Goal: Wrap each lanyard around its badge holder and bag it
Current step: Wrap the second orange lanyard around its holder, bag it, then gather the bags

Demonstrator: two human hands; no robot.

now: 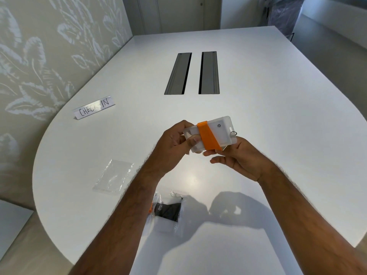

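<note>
A frosted white badge holder (218, 132) is held up above the white table (268, 100), with an orange lanyard (207, 137) wound round its middle and a metal ring at its right end. My left hand (174, 145) grips the holder's left end, thumb on its face. My right hand (244, 157) holds the right end from below, its fingers curled under the lanyard. An empty clear bag (114, 176) lies flat on the table to the left. Near me, under my left forearm, lies a bagged holder with a black lanyard (168, 211).
A folded card reading "CHECK IN" (94, 108) stands at the left of the table. Two dark cable slots (191, 73) run down the table's middle. A leaf-patterned wall is on the left. The table's rounded edge curves near me.
</note>
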